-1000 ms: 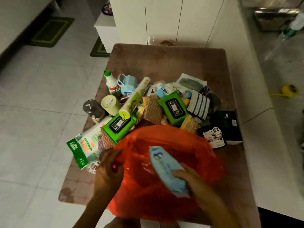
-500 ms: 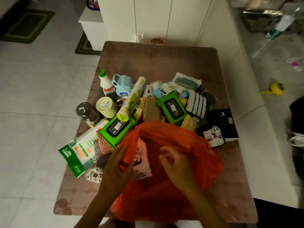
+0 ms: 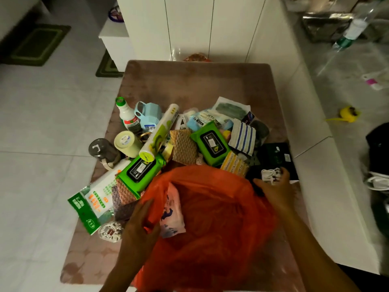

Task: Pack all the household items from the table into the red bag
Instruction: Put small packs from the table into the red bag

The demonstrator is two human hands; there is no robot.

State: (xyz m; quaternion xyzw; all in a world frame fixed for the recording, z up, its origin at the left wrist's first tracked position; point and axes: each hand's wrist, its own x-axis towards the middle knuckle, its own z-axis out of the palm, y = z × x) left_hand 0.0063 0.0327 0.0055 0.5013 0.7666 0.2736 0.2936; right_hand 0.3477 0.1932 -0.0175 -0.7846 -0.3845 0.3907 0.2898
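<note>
From the head camera, the left hand (image 3: 137, 226) is pinching the rim of the crumpled red plastic bag (image 3: 212, 220) lying on the near part of the brown rectangular table (image 3: 195, 81). The right hand (image 3: 273, 186) is reaching over the bag's right edge, fingers curling round a black panda-printed packet (image 3: 270, 174). White cabinets (image 3: 189, 24) are standing behind; pale floor tiles (image 3: 42, 123) are lying to the left.

Left hand (image 3: 139, 226) near, fingers curled, pinching the bag (image 3: 221, 218) rim; right hand (image 3: 275, 186) reaches far right, fingers curled over a pack (image 3: 270, 174).

No legible txt on packs.
</note>
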